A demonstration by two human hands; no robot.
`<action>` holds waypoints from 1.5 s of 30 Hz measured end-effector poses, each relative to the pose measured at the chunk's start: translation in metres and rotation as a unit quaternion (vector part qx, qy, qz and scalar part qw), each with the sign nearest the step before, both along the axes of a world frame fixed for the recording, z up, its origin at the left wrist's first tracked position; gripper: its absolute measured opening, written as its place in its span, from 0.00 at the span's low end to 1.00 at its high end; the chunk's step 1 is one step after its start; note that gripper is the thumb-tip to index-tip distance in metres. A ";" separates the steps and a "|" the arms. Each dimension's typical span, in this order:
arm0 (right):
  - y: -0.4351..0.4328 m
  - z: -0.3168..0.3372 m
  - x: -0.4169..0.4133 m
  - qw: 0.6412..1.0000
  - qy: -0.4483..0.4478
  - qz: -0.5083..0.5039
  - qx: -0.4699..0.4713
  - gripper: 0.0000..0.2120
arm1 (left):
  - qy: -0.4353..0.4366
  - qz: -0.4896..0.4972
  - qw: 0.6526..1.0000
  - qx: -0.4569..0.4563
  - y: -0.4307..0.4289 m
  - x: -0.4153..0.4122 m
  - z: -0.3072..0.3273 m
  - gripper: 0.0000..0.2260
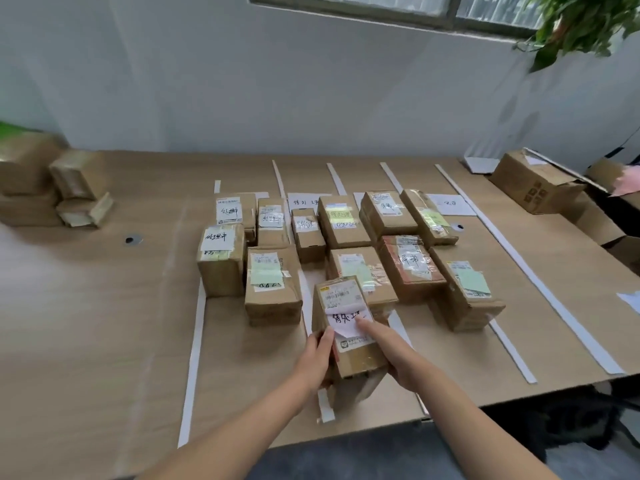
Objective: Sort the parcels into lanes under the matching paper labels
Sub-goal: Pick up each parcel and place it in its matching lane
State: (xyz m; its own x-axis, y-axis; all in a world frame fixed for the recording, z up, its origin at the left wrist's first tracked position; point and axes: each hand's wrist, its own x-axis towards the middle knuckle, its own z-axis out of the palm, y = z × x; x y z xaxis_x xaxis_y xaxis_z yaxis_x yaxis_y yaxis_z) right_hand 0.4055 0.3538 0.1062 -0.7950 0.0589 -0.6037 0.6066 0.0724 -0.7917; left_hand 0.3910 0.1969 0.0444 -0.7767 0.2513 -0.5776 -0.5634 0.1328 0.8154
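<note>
I hold a brown cardboard parcel [348,327] with a handwritten white label between both hands, over the near end of the lanes. My left hand [317,358] grips its left side. My right hand [394,355] grips its right side, the thumb lying on the label. White tape strips [195,344] divide the brown table into lanes. Paper labels [304,202] lie at the lanes' far ends, and another paper label [450,204] lies at the right. Several labelled parcels [272,284] stand in rows in the lanes.
A pile of unsorted parcels [74,188] lies at the far left of the table. A larger open box [535,183] rests at the far right, with more boxes beyond the edge. A green plant [575,26] hangs at the top right. The table's near edge [450,410] is close.
</note>
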 end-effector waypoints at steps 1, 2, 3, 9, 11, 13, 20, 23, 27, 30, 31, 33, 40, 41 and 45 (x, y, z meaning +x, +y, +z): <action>0.004 -0.005 -0.002 1.000 -0.005 0.008 0.002 0.15 | -0.001 0.004 1.000 -0.008 0.005 -0.002 -0.009 0.31; 0.008 -0.008 -0.004 1.000 -0.008 0.013 0.001 0.15 | -0.005 0.006 1.000 -0.015 0.010 -0.002 -0.010 0.33; 0.012 -0.012 -0.006 1.000 -0.009 0.015 0.000 0.15 | -0.008 0.009 1.000 -0.012 0.014 -0.002 -0.009 0.33; 0.031 -0.037 -0.014 1.000 0.000 -0.024 -0.018 0.16 | -0.003 0.010 0.999 -0.041 0.032 -0.010 -0.005 0.31; 0.036 -0.043 -0.013 0.998 0.007 -0.051 -0.029 0.15 | -0.001 0.003 0.999 -0.051 0.038 -0.014 -0.014 0.36; 0.041 -0.046 -0.013 0.997 0.010 -0.069 -0.028 0.14 | 0.001 -0.014 0.998 -0.053 0.044 -0.018 -0.018 0.37; 0.039 -0.041 -0.026 0.999 0.016 -0.039 0.006 0.16 | 0.003 -0.005 0.999 -0.035 0.045 -0.023 -0.016 0.33; 0.026 -0.039 -0.032 0.999 0.029 -0.018 0.013 0.16 | 0.018 0.015 0.999 -0.042 0.037 -0.023 -0.018 0.22; 0.011 -0.037 -0.038 0.999 0.037 0.013 0.011 0.16 | 0.049 0.047 0.995 -0.067 0.024 -0.023 -0.019 0.15; 0.004 -0.035 -0.045 0.998 0.044 0.022 0.025 0.15 | 0.071 0.049 0.993 -0.081 0.018 -0.030 -0.016 0.16; 0.003 -0.035 -0.048 0.998 0.043 0.024 0.026 0.15 | 0.076 0.051 0.992 -0.083 0.017 -0.033 -0.015 0.16; -0.001 -0.035 -0.054 0.998 0.046 0.027 0.030 0.16 | 0.081 0.056 0.992 -0.085 0.017 -0.038 -0.015 0.18; 0.005 -0.039 -0.075 0.986 0.056 0.082 0.133 0.24 | 0.095 0.070 0.989 -0.094 0.010 -0.038 -0.017 0.17; 0.008 -0.041 -0.081 0.977 0.064 0.098 0.176 0.26 | 0.106 0.069 0.987 -0.099 0.009 -0.037 -0.019 0.18; 0.024 -0.052 -0.124 0.935 0.172 0.116 0.288 0.22 | 0.161 0.041 0.976 -0.139 0.008 -0.036 -0.021 0.21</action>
State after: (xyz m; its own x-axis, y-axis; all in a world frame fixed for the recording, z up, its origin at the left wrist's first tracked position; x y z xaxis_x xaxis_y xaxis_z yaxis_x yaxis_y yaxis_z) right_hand 0.2819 0.3774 0.0541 -0.9677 0.0979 -0.2321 0.2394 0.6441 -0.7265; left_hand 0.3551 0.2045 0.0234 -0.9403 0.0486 -0.3369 -0.3018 0.3386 0.8912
